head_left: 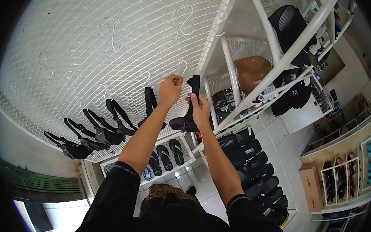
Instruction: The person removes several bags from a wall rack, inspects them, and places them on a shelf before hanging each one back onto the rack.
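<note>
My right hand (200, 111) is closed around the black strap (194, 83) of a small black bag (182, 124), which hangs below the fingers. The strap's looped top sticks up above my thumb. Just to the left, my left hand (170, 90) is closed in a pinch at the lower end of a white wire hook (184, 68) on the mesh panel. The strap is apart from this hook. Beside my left forearm, another black bag (151, 103) hangs by its strap from its own hook (145, 77).
Several black bags (73, 150) hang in a row along the white mesh panel (80, 47). More hooks (111, 34) sit higher up. Flip-flops (176, 151) stand on a low rack. At right are a white pipe frame (280, 64), a brown cap (251, 72) and black items (256, 161).
</note>
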The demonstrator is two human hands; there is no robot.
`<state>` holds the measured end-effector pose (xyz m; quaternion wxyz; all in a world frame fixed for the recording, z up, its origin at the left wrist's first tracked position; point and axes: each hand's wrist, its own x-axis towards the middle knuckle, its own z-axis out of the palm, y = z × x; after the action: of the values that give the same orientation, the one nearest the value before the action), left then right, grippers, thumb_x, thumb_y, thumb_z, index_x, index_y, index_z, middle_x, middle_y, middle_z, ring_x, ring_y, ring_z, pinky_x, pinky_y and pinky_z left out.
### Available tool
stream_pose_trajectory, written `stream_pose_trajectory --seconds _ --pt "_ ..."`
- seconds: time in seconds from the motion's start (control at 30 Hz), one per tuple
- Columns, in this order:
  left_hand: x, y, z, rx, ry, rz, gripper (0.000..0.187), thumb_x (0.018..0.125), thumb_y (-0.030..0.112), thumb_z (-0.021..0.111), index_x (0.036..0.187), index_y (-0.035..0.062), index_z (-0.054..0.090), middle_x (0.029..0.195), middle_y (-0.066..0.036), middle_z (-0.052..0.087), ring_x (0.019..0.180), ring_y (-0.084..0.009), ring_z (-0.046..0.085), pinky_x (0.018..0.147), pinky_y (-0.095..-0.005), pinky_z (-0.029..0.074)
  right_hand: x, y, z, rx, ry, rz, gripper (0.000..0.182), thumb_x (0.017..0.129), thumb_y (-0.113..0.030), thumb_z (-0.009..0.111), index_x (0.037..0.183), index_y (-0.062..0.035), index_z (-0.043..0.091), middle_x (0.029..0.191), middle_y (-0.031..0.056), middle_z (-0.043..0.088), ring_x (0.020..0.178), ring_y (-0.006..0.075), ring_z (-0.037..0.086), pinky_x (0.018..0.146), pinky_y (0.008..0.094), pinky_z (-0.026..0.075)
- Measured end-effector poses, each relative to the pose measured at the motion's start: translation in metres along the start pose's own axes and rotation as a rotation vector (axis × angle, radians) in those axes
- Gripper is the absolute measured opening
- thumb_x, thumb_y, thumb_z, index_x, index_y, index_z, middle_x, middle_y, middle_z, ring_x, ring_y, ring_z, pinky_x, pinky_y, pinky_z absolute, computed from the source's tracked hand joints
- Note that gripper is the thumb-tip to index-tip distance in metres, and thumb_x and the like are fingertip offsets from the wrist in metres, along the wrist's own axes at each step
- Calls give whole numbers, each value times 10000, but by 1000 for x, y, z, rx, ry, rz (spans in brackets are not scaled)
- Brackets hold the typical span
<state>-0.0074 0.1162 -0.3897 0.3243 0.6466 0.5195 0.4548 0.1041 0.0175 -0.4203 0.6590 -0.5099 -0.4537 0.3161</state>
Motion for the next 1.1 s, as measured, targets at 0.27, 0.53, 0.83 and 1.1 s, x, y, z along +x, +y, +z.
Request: stream_pose_trajectory --seconds 0.27,0.53,0.83,1.1 --pt "0 4 9 -141 -77 -102 166 923 191 621 1002 69 702 885 -70 751 807 -241 725 732 -381 532 20 -31 -5 -168 144 18 309 988 -274 609 943 25 671 758 52 702 662 65 572 596 249 421" --pt "-2 -11 11 -121 -16 -37 286 947 232 652 1116 1 662 870 -138 727 726 -198 728 639 -297 529 2 -69 -34 -80 89 -14 309 980 -252 626 942 48 683 809 92 731 704 72 604 646 232 456" --pt "-101 -23 2 -500 -426 -75 532 925 371 675 1340 59 558 1167 -99 662 997 -193 650 801 -313 511 -44 -121 -73 -26 161 -130 173 944 -113 684 886 50 684 739 -45 383 663 31 354 563 219 293" --pt "-211 12 26 -403 -971 110 486 816 56 781 1274 45 618 1179 -99 661 1034 -151 627 879 -294 505 -74 -150 -135 69 376 -1 451 913 -59 704 1262 -39 419 657 -54 527 579 4 459 515 170 352"
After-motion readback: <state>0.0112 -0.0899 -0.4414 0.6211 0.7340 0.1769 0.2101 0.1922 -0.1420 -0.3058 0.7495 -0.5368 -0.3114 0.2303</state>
